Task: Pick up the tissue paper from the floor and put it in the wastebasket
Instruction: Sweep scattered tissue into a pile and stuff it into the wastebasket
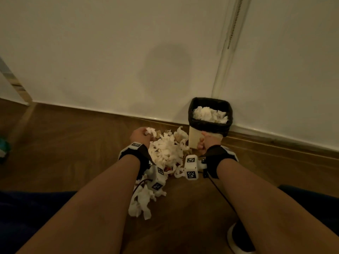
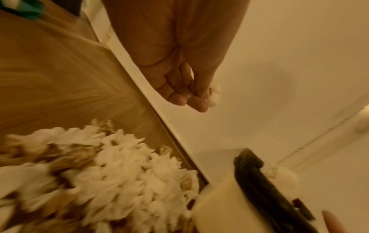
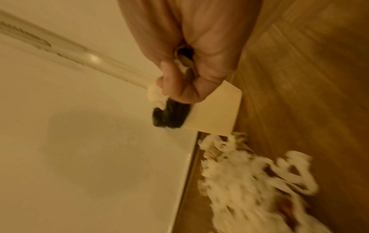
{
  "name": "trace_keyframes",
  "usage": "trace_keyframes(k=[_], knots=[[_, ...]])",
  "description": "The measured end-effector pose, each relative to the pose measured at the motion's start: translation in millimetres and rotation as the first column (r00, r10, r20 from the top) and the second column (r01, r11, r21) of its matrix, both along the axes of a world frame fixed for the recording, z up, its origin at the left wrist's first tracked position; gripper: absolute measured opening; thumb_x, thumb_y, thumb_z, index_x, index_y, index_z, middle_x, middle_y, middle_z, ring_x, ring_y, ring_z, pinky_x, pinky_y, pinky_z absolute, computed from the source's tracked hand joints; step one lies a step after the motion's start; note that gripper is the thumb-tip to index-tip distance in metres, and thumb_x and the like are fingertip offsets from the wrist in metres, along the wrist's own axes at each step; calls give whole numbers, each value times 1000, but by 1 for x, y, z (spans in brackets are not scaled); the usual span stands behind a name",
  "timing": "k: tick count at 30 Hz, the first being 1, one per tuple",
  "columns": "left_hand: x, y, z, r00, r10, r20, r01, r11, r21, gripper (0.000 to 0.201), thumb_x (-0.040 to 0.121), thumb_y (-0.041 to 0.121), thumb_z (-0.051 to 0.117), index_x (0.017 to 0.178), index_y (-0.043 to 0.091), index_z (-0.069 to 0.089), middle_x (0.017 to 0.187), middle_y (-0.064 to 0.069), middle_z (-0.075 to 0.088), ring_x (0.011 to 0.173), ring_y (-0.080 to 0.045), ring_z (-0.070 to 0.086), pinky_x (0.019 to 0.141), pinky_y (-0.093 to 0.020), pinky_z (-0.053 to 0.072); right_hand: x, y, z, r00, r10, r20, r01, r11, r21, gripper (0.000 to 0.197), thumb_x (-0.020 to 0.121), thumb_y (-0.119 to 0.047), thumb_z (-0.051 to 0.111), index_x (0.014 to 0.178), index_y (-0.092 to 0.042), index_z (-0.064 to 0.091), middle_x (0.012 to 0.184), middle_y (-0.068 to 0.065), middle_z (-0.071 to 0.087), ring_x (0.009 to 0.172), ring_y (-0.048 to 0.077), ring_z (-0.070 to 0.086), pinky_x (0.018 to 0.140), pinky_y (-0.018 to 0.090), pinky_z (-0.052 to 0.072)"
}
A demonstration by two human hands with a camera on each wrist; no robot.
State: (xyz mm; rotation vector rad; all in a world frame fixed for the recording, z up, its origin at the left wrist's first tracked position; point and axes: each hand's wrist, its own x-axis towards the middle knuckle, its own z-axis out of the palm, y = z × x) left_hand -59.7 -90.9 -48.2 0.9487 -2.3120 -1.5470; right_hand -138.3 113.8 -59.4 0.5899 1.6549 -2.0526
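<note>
My left hand [image 1: 140, 136] has its fingers curled round a small wad of tissue [image 1: 150, 131], held above the far left edge of the heap; the left wrist view shows what the head view cannot, the palm side, with the white wad [image 2: 214, 94] poking out past the bunched fingertips [image 2: 197, 102]. My right hand [image 1: 205, 143] sits in front of the wastebasket [image 1: 194, 138], fingers curled; from the head view I see only the back of it, but the right wrist view shows the fist [image 3: 191, 75] closed with a scrap of white tissue [image 3: 154, 96] sticking out beside the thumb. Whether that hand touches the basket wall I cannot tell. The basket is cream-sided with a black liner [image 1: 209, 125] folded over its rim, standing against the white wall [image 1: 110, 52]; only the head view looks down into it, where crumpled tissue [image 1: 209, 114] already lies. Between my wrists the main heap of tissue paper [image 1: 165, 151] is spread on the wooden floor [image 1: 64, 143], with a smaller trail [image 1: 141, 204] nearer me under the left wrist. Both wrist views show this heap blurred. A cord [image 1: 233, 21] hangs down the wall above the basket, and a shoe [image 1: 238, 239] shows at the lower right.
</note>
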Motion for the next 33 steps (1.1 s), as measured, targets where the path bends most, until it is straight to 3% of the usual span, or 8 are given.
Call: trace_keyframes(k=[3,5,9,13,16,23,28,33], knots=[[-37,20,31,996,-23,-91,16,997,-78,20,92,10,51,105,5,66,103,-14,68,97,-29,63,86,-30,48,-34,15,39,985,-36,-169,44,998,40,38,99,-21,33,132,-8,48,68,-4,41,51,10,42,46,22,37],[-62,37,54,985,-89,-150,71,990,-119,19,91,22,55,91,8,68,94,-13,67,92,-28,61,78,-28,43,-61,23,69,968,-149,-201,137,988,-72,32,99,-29,29,99,-13,56,58,-2,44,36,11,44,37,14,34],[-109,71,85,952,-193,-237,173,980,-99,31,93,33,51,92,7,67,94,-15,67,94,-31,62,87,-36,50,-111,34,108,960,-208,-188,205,978,-36,29,91,-22,36,64,-13,36,48,5,40,46,17,32,44,24,27],[-149,99,98,923,-269,-275,242,962,-129,28,92,25,55,106,5,69,108,-14,68,102,-30,62,94,-40,49,-141,47,120,928,103,-357,11,952,304,14,95,-6,39,90,-14,50,89,1,47,70,11,47,68,25,48],[-175,115,95,904,-347,-250,286,925,-250,26,89,26,60,106,8,69,102,-10,69,95,-26,64,88,-33,50,-155,51,102,865,254,-432,22,842,539,38,93,-9,46,130,-12,48,130,11,51,112,32,54,100,40,45],[-212,133,56,923,-361,-130,302,893,-334,16,80,27,73,85,17,61,81,2,62,73,-12,56,63,-18,42,-166,81,55,837,294,-462,135,707,694,33,82,-25,69,111,-9,62,109,10,65,100,28,61,78,26,46],[-219,135,29,937,-342,-63,299,885,-357,26,85,26,66,107,10,66,104,-7,70,98,-20,64,83,-23,46,-173,81,41,844,352,-404,66,680,730,33,85,-37,64,105,-10,68,105,9,70,85,20,61,73,25,46],[-209,132,21,920,-381,-95,334,886,-321,35,95,20,49,129,13,53,128,-10,58,110,-26,60,96,-38,48,-172,75,39,860,421,-287,-7,573,820,40,101,-25,34,133,-7,49,134,14,52,120,31,51,99,35,41]])
